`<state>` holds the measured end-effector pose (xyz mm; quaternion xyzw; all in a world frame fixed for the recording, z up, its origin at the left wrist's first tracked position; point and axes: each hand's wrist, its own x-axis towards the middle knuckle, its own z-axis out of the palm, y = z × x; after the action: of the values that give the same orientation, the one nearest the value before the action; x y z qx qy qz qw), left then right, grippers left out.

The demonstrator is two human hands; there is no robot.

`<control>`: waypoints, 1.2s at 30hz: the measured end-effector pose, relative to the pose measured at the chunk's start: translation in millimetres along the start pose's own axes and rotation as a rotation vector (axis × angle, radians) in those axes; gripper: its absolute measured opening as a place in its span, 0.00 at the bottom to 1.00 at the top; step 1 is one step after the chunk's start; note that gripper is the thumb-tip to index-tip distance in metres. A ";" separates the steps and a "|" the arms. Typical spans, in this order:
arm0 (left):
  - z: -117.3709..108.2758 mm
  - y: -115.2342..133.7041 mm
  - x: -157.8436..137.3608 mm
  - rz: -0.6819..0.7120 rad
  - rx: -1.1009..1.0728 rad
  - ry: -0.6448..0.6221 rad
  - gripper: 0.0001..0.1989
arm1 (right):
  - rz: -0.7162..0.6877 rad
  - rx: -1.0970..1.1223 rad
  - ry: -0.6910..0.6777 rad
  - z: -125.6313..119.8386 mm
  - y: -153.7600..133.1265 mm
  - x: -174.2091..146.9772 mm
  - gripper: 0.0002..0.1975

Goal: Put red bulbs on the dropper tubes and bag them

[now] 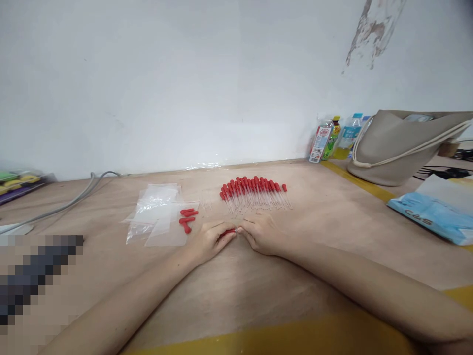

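Over the table's middle, my left hand (pixel 213 241) pinches a red rubber dropper bulb (pixel 229 230), its open end facing right. My right hand (pixel 260 232) is closed on a thin clear dropper tube, mostly hidden by the fingers, whose end meets the bulb. Just beyond both hands lies a row of droppers (pixel 254 190), red bulbs on clear tubes, tips toward me. Several loose red bulbs (pixel 187 222) rest left of my left hand. A few bare clear tubes (pixel 207 201) lie between those bulbs and the row, hard to make out.
Clear plastic bags (pixel 157 212) lie flat left of the loose bulbs. A grey cable (pixel 74 199) runs along the left. At right stand drink bottles (pixel 347 140), a carton (pixel 320 143), a grey-beige bag (pixel 395 148) and a blue tissue pack (pixel 428 212). A white wall (pixel 221 88) closes the back.
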<state>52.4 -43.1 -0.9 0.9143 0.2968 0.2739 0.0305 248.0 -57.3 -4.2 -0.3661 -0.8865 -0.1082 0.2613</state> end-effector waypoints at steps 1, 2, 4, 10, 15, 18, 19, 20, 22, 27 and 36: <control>0.6 -1.0 0.0 0.002 0.003 0.000 0.10 | 0.017 0.018 -0.014 0.0 -0.7 0.5 0.11; 1.1 -2.3 0.1 0.005 0.007 -0.001 0.10 | 0.031 0.036 -0.027 -0.1 -1.3 1.1 0.11; 1.9 -5.6 0.8 0.020 0.013 -0.008 0.10 | 0.044 0.069 -0.047 -1.7 -2.5 3.5 0.11; -3.5 -7.8 0.5 -0.008 0.021 0.075 0.11 | 0.048 0.025 -0.123 -23.2 -6.1 12.1 0.11; -6.8 -5.5 -3.2 -0.263 -0.014 0.114 0.14 | 0.361 0.210 -0.157 -31.0 22.5 18.7 0.12; -6.6 -6.7 -1.9 -0.251 -0.072 -0.021 0.06 | 0.629 0.268 -0.078 -24.1 43.4 35.9 0.12; -6.5 -7.0 -1.3 -0.247 -0.084 -0.037 0.06 | 0.699 0.264 -0.063 -20.2 47.4 44.2 0.13; -6.5 -7.0 -0.8 -0.248 -0.092 -0.039 0.07 | 0.746 0.244 -0.049 -15.5 49.3 53.2 0.14; -6.6 -6.7 -0.5 -0.254 -0.098 -0.029 0.07 | 0.800 0.170 -0.017 -4.4 48.3 71.4 0.16; -7.2 -5.8 -1.9 -0.254 -0.097 -0.025 0.06 | 0.874 0.054 -0.043 22.5 37.1 100.5 0.14; -6.7 -5.2 -2.5 -0.233 -0.083 -0.035 0.07 | 0.900 0.027 -0.096 36.9 35.3 101.4 0.18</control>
<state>44.4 -41.0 2.5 0.8761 0.3892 0.2645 0.1051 198.4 42.0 19.9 -0.7161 -0.6517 0.0449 0.2458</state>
